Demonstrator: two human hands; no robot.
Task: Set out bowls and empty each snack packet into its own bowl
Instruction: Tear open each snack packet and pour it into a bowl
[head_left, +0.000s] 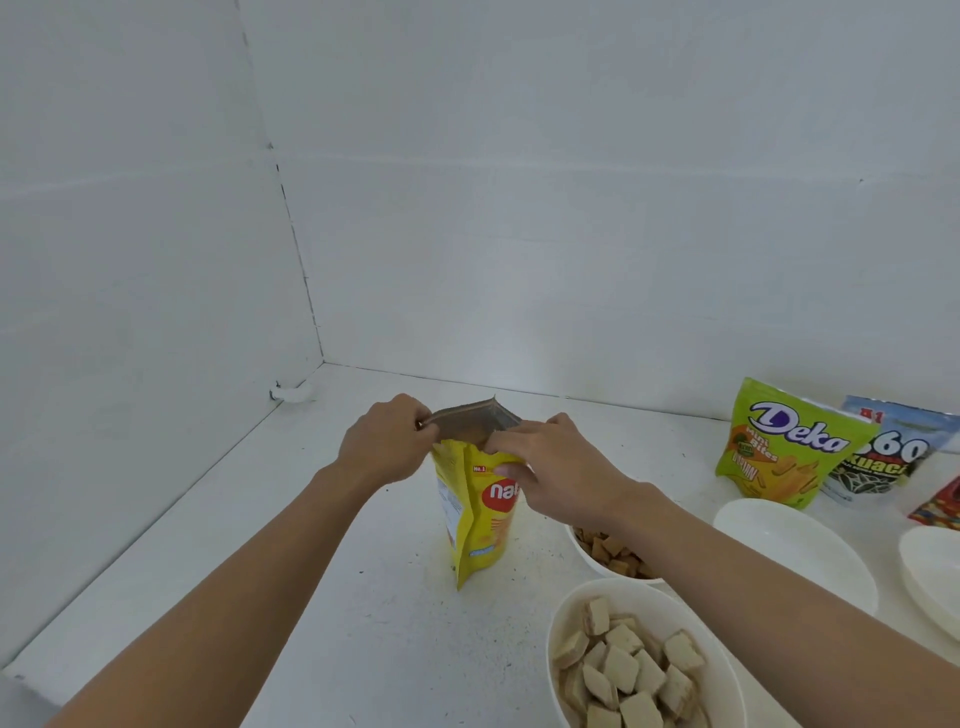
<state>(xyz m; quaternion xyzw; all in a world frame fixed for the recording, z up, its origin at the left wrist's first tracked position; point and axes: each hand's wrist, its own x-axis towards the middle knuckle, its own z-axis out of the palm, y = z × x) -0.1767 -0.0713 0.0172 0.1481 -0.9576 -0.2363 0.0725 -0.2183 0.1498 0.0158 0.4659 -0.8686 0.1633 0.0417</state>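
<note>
A yellow snack packet (475, 519) stands upright in mid counter, its top pulled open so the silver lining shows. My left hand (384, 441) pinches the left side of the packet's mouth. My right hand (556, 467) grips the right side and covers part of the red logo. A white bowl (571, 613) of pale wafer squares sits in front at the right. Behind it, under my right forearm, a second white bowl (584, 553) holds brown snack pieces. Two white bowls (789, 545) (930, 577) with nothing in them lie further right.
A green Deka packet (779, 441) stands at the back right, with a blue-white seed packet (883, 457) beside it and a red packet (943, 504) at the frame edge. White walls close the counter (311, 545) on the left and back.
</note>
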